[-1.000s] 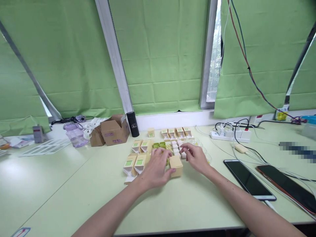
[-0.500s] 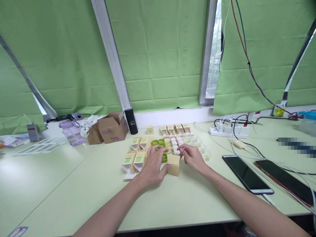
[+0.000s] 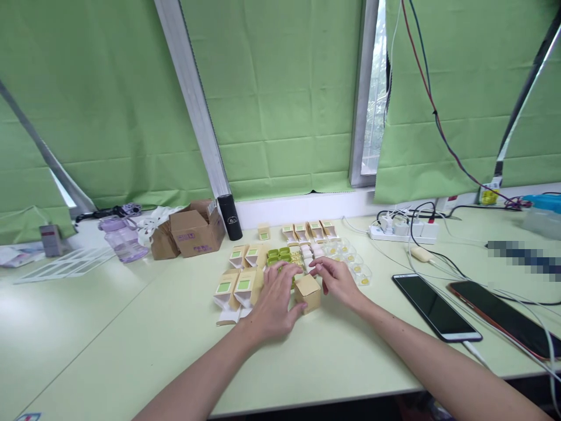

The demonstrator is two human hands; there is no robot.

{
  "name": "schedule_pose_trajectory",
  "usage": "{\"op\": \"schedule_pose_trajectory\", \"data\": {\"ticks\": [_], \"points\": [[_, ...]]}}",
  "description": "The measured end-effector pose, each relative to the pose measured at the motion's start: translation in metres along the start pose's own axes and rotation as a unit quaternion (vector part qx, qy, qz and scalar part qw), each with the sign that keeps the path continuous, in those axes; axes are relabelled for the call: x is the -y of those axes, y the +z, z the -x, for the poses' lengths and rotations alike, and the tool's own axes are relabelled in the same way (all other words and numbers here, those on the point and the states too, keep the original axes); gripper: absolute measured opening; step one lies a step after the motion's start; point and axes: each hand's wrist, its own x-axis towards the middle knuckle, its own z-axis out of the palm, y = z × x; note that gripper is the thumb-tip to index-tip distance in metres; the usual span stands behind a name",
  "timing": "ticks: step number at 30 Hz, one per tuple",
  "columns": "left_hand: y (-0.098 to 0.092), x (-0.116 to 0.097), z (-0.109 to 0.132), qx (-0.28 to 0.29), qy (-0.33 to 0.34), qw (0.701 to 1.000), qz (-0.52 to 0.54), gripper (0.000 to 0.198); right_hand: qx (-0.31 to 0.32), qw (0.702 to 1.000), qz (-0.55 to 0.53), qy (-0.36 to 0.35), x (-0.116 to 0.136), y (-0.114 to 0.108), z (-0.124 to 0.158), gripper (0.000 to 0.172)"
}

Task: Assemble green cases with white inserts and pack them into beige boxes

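Note:
A small closed kraft cardboard box (image 3: 307, 293) stands on the table in front of me. My left hand (image 3: 278, 298) is wrapped round its left side, thumb at the near face and fingers reaching behind it. My right hand (image 3: 336, 282) is at the box's back right corner, fingers bent and close against it; the exact contact is partly hidden. Just beyond my hands are green trays (image 3: 279, 254), small yellowish pieces (image 3: 296, 255), pale pink-white pieces (image 3: 305, 251) and clear cups with yellow bits (image 3: 357, 269).
Open kraft boxes with green labels (image 3: 224, 287) lie at left, with more boxes (image 3: 308, 231) behind. A purple bottle (image 3: 123, 238), a brown carton (image 3: 197, 231) and a black cylinder (image 3: 230, 217) stand back left. Phones (image 3: 436, 307), cables and a power strip (image 3: 405, 233) occupy the right.
The small box has turned slightly, so that a corner now faces me. My right hand has moved a little left, closer over the box's back. The view has shifted slightly.

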Motion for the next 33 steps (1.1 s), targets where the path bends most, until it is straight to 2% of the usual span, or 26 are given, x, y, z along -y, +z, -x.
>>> {"op": "schedule_pose_trajectory", "data": {"ticks": [4,9,12,15,18,20,24,29,33], "points": [[0.0,0.004,-0.001,-0.021,-0.004,0.999,-0.024,0.06,-0.029,0.999,0.025,-0.011,-0.002,-0.003,-0.002,0.034],[0.0,0.01,-0.002,-0.043,-0.039,0.997,-0.054,0.057,-0.034,0.999,0.021,0.0,0.003,-0.004,-0.002,0.035],[-0.004,0.007,-0.004,-0.017,-0.06,0.997,-0.05,0.056,-0.043,0.998,0.04,-0.005,0.005,-0.003,-0.001,0.034],[-0.006,-0.001,-0.005,0.024,-0.097,0.994,-0.041,0.047,-0.059,0.997,0.048,-0.008,0.004,-0.003,0.0,0.035],[0.002,-0.009,-0.004,0.046,-0.147,0.987,-0.047,0.057,-0.079,0.996,0.046,-0.013,0.002,-0.004,-0.001,0.037],[0.012,-0.012,-0.003,0.034,-0.171,0.983,-0.06,0.063,-0.091,0.995,0.044,-0.015,0.003,-0.004,-0.001,0.038],[0.026,-0.015,0.001,0.007,-0.177,0.982,-0.068,0.048,-0.106,0.993,0.039,-0.023,0.005,-0.003,0.0,0.038],[0.026,-0.012,0.002,-0.026,-0.165,0.986,-0.005,0.033,-0.123,0.991,0.025,-0.055,0.006,-0.002,0.001,0.036],[0.022,-0.007,0.001,-0.079,-0.164,0.979,0.093,0.039,-0.141,0.987,0.028,-0.069,0.01,-0.002,0.004,0.035]]}}
